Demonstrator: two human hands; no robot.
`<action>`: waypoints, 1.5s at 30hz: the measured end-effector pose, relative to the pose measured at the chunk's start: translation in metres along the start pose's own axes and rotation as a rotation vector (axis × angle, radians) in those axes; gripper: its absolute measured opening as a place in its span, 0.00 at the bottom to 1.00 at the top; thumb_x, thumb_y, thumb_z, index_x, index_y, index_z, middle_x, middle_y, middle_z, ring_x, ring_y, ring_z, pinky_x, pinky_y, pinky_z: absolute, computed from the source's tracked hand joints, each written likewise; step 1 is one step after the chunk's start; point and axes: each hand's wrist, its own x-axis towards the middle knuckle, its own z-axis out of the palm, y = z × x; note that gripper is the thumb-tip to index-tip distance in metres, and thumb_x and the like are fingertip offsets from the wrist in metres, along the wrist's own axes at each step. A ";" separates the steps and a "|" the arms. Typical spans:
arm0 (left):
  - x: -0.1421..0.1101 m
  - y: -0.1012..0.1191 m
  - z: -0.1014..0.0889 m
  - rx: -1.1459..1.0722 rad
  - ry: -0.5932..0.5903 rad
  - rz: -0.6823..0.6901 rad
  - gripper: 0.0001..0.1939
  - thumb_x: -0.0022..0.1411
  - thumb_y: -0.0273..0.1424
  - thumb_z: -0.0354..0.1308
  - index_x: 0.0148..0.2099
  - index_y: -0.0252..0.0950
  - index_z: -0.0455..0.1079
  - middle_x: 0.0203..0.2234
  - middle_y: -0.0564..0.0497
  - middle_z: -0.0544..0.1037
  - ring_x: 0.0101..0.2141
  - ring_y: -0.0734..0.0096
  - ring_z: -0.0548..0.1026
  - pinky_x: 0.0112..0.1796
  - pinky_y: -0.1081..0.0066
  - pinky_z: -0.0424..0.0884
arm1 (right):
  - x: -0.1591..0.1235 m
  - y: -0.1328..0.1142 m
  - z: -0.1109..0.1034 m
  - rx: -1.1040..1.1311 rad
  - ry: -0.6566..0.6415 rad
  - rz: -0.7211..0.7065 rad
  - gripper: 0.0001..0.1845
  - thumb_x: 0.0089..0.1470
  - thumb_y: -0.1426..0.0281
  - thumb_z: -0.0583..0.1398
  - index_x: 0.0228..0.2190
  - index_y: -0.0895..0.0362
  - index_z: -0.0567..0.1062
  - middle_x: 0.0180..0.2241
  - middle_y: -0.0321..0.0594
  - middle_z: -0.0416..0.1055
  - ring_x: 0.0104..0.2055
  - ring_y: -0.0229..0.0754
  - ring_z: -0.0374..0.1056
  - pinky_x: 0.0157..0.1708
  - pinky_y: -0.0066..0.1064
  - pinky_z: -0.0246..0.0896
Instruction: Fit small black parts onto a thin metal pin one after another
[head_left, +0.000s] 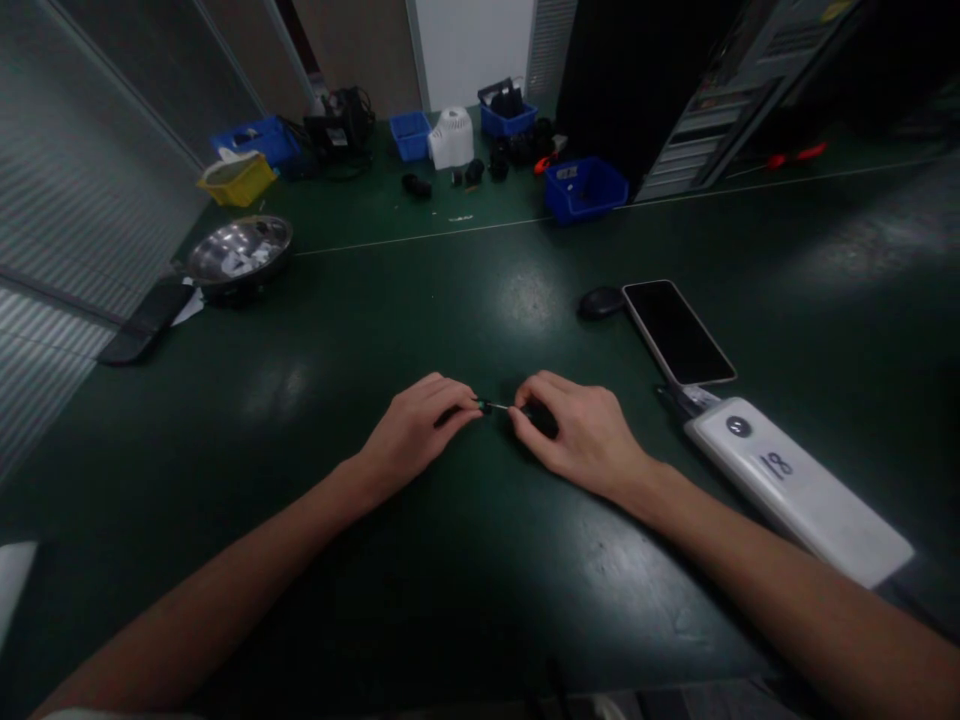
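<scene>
My left hand pinches a small dark part with a bit of green between thumb and fingertips, just above the green table. Opposite it, my right hand is closed around the dark handle of what looks like a small screwdriver. Its thin, pale shaft spans the gap between the hands, and the tip meets the small part. Fingers cover most of the handle and some of the part, so the exact kind of part cannot be made out.
Right of my hands lie a black mouse, a phone and a white power bank marked 18. A metal bowl stands at left. Along the back are blue bins, a yellow bin and a white housing.
</scene>
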 end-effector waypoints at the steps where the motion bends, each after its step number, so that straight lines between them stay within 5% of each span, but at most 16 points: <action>1: -0.001 -0.002 0.000 -0.017 0.003 -0.023 0.04 0.69 0.29 0.59 0.45 0.37 0.74 0.42 0.49 0.79 0.42 0.68 0.75 0.43 0.66 0.74 | 0.000 0.000 0.000 -0.003 -0.007 -0.005 0.12 0.65 0.61 0.55 0.38 0.55 0.73 0.36 0.37 0.73 0.31 0.37 0.66 0.32 0.31 0.54; 8: -0.005 -0.002 -0.005 -0.053 -0.003 -0.068 0.15 0.67 0.30 0.62 0.56 0.40 0.72 0.43 0.50 0.78 0.41 0.71 0.75 0.41 0.69 0.74 | -0.002 0.000 0.002 -0.023 -0.021 -0.031 0.12 0.65 0.61 0.55 0.39 0.54 0.74 0.36 0.36 0.73 0.30 0.37 0.66 0.31 0.31 0.52; 24: -0.004 -0.006 -0.006 -0.223 0.038 0.024 0.10 0.68 0.27 0.61 0.50 0.37 0.78 0.44 0.49 0.82 0.45 0.69 0.80 0.48 0.67 0.76 | -0.001 0.001 0.003 0.095 -0.005 -0.106 0.10 0.66 0.63 0.56 0.39 0.55 0.73 0.35 0.36 0.71 0.30 0.35 0.65 0.31 0.30 0.54; 31: -0.005 -0.007 -0.002 -0.104 0.030 0.108 0.11 0.69 0.26 0.60 0.52 0.35 0.77 0.45 0.48 0.82 0.46 0.68 0.78 0.48 0.65 0.75 | -0.002 0.004 0.005 0.027 -0.015 -0.149 0.10 0.66 0.62 0.56 0.39 0.55 0.73 0.35 0.36 0.71 0.31 0.36 0.66 0.31 0.30 0.54; 40: -0.004 -0.004 -0.009 -0.234 0.019 -0.010 0.11 0.68 0.28 0.61 0.51 0.36 0.77 0.44 0.47 0.81 0.44 0.69 0.80 0.46 0.67 0.76 | 0.000 0.003 0.003 0.153 0.012 -0.140 0.09 0.66 0.64 0.56 0.38 0.55 0.72 0.35 0.36 0.71 0.30 0.35 0.65 0.31 0.29 0.55; 45: -0.005 -0.003 -0.002 -0.089 0.012 0.125 0.11 0.69 0.27 0.60 0.53 0.35 0.76 0.45 0.48 0.81 0.45 0.69 0.78 0.47 0.67 0.75 | -0.002 0.004 0.005 0.056 -0.018 -0.173 0.09 0.66 0.63 0.56 0.39 0.54 0.73 0.36 0.36 0.72 0.33 0.37 0.67 0.32 0.30 0.54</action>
